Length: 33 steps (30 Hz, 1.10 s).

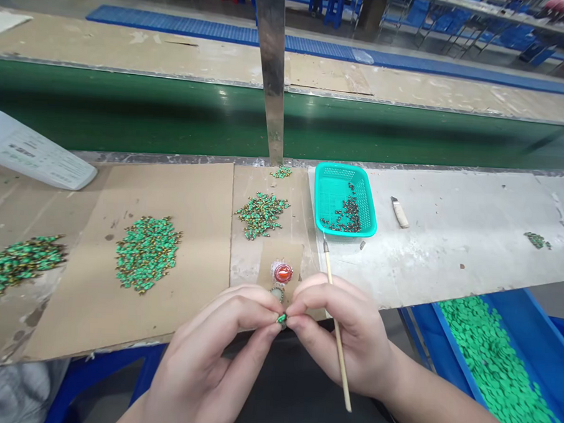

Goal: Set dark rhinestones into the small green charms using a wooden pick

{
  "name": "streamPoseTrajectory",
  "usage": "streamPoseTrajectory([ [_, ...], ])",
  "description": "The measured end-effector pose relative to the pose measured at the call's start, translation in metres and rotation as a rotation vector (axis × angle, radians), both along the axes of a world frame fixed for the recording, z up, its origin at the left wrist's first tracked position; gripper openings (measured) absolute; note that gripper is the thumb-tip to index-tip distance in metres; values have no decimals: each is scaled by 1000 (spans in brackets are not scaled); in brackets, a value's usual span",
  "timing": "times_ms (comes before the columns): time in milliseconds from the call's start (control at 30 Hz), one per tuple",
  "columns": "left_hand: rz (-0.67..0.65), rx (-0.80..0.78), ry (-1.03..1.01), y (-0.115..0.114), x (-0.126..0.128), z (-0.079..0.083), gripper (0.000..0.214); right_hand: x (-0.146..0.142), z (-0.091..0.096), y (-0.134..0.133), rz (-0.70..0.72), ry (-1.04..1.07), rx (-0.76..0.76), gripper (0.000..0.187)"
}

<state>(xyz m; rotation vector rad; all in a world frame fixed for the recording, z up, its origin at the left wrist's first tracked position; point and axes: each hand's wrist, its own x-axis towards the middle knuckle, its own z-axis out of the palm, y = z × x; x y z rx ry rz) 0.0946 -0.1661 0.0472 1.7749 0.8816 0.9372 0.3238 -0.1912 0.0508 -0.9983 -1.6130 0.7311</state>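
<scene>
My left hand (222,346) is closed, its thumb and forefinger pinching a tiny green piece (282,318) near the table's front edge. From the other side, the thumb and forefinger of my right hand (351,330) meet at the same piece. A thin brush (342,357) with a pale wooden handle is tucked in my right hand, its tip pointing up and away. Just beyond my fingertips lie a small round greyish piece (277,293) with a beaded rim and a glossy red blob (283,273) on the cardboard.
Green-and-gold pieces lie in piles at far left (20,265), left (148,253) and centre (262,215). A turquoise basket (370,206) holds small dark pieces. Right of it lies a whitish wrapped tool (400,213). A metal post (272,74) rises behind; a blue tray (533,328) holds green pieces.
</scene>
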Motion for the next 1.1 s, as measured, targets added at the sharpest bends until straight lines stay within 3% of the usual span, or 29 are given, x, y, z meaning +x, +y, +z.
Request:
streamPoseTrajectory([
  [200,-31,6,-18,3,1,2,29,2,-1,1,13,34,-3,10],
  [467,-35,107,-16,8,6,6,33,6,3,4,56,150,-117,11],
  [733,-87,294,24,13,7,6,37,5,3,3,20,91,-84,13],
  [1100,-93,382,68,13,5,4,33,1,-3,-3,-2,58,0,14],
])
